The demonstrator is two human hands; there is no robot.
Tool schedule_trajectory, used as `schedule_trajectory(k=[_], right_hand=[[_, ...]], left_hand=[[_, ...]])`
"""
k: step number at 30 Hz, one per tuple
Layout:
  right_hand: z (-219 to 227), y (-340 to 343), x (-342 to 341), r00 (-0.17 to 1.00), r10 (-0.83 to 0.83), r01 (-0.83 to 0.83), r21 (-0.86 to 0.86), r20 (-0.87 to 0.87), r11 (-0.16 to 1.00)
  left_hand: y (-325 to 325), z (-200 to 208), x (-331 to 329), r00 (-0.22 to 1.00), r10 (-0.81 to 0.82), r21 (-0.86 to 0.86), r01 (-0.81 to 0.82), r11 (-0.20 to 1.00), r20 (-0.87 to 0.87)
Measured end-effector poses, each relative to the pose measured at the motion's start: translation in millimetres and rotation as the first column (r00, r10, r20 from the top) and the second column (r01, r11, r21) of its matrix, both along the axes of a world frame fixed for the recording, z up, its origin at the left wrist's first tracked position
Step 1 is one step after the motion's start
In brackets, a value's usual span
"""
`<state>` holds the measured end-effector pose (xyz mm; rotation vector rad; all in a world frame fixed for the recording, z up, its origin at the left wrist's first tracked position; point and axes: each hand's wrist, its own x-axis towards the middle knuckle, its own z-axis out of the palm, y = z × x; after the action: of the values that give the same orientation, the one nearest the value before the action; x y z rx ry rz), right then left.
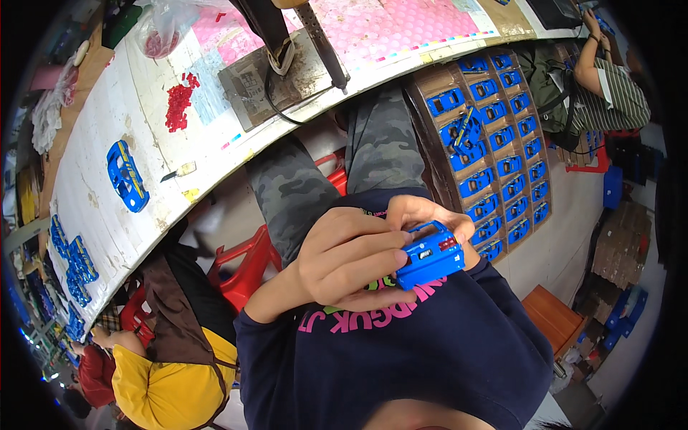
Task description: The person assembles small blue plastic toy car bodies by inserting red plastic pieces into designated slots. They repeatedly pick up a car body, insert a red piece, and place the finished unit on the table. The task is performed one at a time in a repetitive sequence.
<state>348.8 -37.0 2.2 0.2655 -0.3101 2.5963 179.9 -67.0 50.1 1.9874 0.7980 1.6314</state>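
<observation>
Close to my chest, both my hands hold a blue toy car body (436,264) with red tail lights at one end, tilted. My left hand (337,254) lies across its left part, fingertips pressed on the side and top. Around the far side curls my right hand (423,208), its thumb near the tail end. The palms and part of the car are hidden. On the table to the left lies another blue car shell (127,175) with yellow marks, and beside it a small knife-like tool (179,170).
To the right, a brown tray (435,159) carries rows of blue car bodies. On the white table (93,222) are red small parts (180,104), a metal press base (247,86) and blue shells (73,261). A red stool (247,265) stands by my legs; co-workers sit on both sides.
</observation>
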Motion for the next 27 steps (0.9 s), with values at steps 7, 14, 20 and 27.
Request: schedule_trajectory(k=[7,14,20,27], right_hand=[[-22,8,18,0.947,0.082,-0.096,0.031,0.309,0.995],[-39,8,4,0.868,-0.176,0.182,0.031,0.465,0.983],[-22,34,-7,0.638,-0.48,0.266,0.412,0.603,0.871],[-5,68,-17,0.444,-0.628,0.285,0.564,0.639,0.775]], left_hand=[[-17,-33,-1,0.957,0.27,-0.412,-0.206,0.887,0.103],[-13,-79,4,0.764,0.576,-0.861,-0.054,0.505,0.29],[9,-66,13,0.779,0.555,-0.805,-0.114,0.583,0.292],[28,-66,15,0.764,0.52,-0.811,0.006,0.586,0.382]])
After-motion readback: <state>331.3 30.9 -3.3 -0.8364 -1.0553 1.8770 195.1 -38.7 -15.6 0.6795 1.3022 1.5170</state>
